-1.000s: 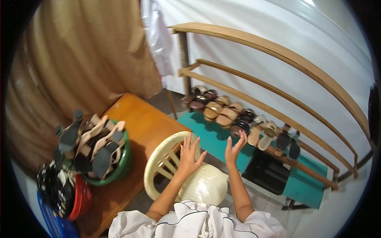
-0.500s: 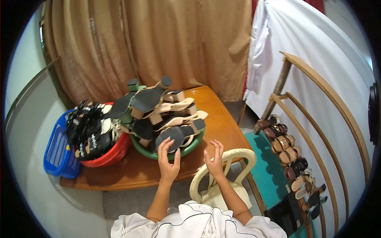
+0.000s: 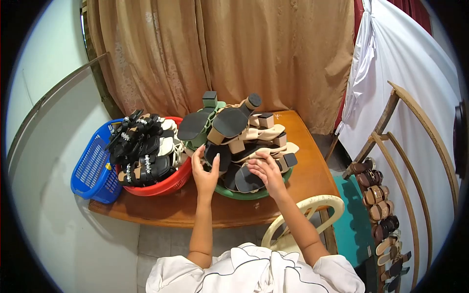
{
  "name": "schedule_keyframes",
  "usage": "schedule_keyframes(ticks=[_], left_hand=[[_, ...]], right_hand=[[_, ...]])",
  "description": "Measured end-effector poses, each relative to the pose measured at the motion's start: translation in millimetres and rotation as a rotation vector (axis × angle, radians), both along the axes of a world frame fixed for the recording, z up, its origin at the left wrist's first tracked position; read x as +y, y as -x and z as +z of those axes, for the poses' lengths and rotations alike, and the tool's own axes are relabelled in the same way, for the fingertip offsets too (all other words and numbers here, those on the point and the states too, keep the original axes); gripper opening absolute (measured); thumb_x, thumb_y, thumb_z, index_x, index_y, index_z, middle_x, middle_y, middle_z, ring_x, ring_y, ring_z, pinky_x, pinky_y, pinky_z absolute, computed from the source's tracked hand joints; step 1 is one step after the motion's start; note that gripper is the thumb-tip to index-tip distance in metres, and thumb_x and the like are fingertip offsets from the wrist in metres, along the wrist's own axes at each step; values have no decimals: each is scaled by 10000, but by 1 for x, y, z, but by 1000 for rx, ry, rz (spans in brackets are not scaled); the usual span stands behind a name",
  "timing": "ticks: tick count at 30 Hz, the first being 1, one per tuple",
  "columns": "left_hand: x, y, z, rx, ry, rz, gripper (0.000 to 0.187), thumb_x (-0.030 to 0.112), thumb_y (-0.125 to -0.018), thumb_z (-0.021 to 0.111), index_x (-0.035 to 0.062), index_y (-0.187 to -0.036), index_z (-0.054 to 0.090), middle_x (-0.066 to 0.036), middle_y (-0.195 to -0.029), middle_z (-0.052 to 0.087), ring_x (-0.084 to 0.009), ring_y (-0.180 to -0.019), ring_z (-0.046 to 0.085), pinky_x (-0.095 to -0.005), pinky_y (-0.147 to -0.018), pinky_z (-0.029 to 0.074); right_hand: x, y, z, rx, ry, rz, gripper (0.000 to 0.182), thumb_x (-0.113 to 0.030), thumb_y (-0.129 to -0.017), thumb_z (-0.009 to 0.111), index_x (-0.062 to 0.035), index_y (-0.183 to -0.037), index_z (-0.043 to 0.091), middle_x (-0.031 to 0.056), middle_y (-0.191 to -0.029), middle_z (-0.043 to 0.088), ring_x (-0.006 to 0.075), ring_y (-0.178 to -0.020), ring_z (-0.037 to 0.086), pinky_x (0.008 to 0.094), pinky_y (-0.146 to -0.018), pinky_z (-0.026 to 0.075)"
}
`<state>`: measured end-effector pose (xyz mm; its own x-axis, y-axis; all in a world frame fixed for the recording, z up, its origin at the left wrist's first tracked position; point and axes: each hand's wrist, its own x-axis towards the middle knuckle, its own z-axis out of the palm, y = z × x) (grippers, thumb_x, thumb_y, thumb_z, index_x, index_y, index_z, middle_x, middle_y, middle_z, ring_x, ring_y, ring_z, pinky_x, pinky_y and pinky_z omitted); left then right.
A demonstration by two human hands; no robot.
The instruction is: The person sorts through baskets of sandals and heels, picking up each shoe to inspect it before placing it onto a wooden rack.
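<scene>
Baskets crowd the wooden table (image 3: 303, 183): a blue plastic one (image 3: 90, 171) at its left edge, then a red bowl (image 3: 168, 183) of black jewelled sandals (image 3: 139, 146). Next, the left hand (image 3: 204, 172) hangs spread beside the green bowl (image 3: 244, 194) heaped with block-heeled sandals. The right hand (image 3: 264, 172) rests fingers on a black sole (image 3: 246, 181), grip loose, clamped on nothing. A cream plastic chair (image 3: 312, 207) stands at the near edge.

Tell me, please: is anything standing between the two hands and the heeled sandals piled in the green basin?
Nothing visible does. The left hand and the right hand are already at the heeled sandals in the green basin.
</scene>
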<state>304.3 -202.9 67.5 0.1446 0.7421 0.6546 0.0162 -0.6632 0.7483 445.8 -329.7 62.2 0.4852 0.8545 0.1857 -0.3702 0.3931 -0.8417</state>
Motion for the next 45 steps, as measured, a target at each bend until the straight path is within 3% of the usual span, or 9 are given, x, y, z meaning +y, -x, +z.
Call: schedule_keyframes(ticks=[4, 5, 8, 11, 16, 26, 29, 36, 45], left_hand=[[8, -8, 35, 301, -492, 391, 592, 288, -687, 689, 79, -1190, 457, -78, -1157, 492, -229, -1065, 435, -418, -875, 301], [15, -12, 36, 397, -475, 435, 679, 376, -645, 698, 87, -1206, 448, -59, -1251, 418, -225, -1126, 357, -463, -897, 239], [23, -25, 45, 531, -376, 531, 737, 417, -620, 707, 88, -1221, 434, -63, -1334, 318, -258, -1145, 306, -472, -882, 238], [34, -31, 41, 535, -431, 511, 747, 474, -594, 703, 83, -1189, 477, -72, -1372, 255, -273, -1165, 260, -486, -862, 220], [41, -39, 39, 535, -457, 465, 613, 425, -589, 712, 87, -1078, 564, -78, -1372, 259, -258, -1173, 254, -467, -860, 191], [54, -63, 29, 342, -661, 368, 552, 329, -576, 715, 84, -1036, 534, -9, -1179, 463, -210, -1125, 347, -420, -845, 188], [52, -70, 32, 281, -692, 319, 565, 307, -591, 718, 85, -1066, 507, -9, -1128, 490, -190, -1109, 396, -389, -825, 201], [60, -63, 20, 212, -766, 230, 529, 312, -640, 688, 93, -1085, 502, 9, -1138, 512, -133, -1046, 474, -363, -833, 184], [55, -55, 20, 175, -759, 177, 553, 254, -621, 723, 71, -1084, 483, -33, -1091, 545, -161, -986, 510, -350, -812, 207]], right_hand=[[29, -4, 32, 86, 44, 144, 400, -166, -898, 439, -28, -1254, 318, 156, -1051, 541, 216, -970, 561, 315, -840, 470], [36, -6, 34, 91, 35, 150, 402, -180, -892, 456, -32, -1244, 327, 148, -1040, 544, 209, -963, 560, 313, -835, 469], [56, -13, 34, 124, 31, 159, 390, -212, -879, 488, -42, -1209, 368, 129, -1017, 547, 194, -945, 557, 311, -822, 471], [63, -16, 42, 184, 58, 161, 313, -237, -868, 512, -61, -1122, 461, 105, -1019, 546, 173, -915, 555, 297, -781, 482], [68, -18, 43, 129, 67, 67, 354, -242, -864, 532, -109, -1162, 395, 68, -990, 548, 137, -895, 551, 274, -729, 472], [82, -20, 52, -15, 103, -75, 509, -243, -850, 570, -154, -1283, 318, 27, -973, 552, 115, -898, 541, 255, -741, 439], [83, -35, 49, -62, 102, -111, 490, -273, -842, 583, -141, -1257, 357, 3, -919, 551, 91, -793, 532, 235, -696, 427], [84, -47, 50, 97, 201, -49, 293, -347, -847, 559, -206, -1077, 445, 12, -904, 553, 143, -821, 566, 270, -693, 447], [96, -50, 50, 245, 131, -61, 328, -138, -820, 604, -172, -1123, 482, -12, -883, 561, 96, -734, 537, 234, -636, 429]])
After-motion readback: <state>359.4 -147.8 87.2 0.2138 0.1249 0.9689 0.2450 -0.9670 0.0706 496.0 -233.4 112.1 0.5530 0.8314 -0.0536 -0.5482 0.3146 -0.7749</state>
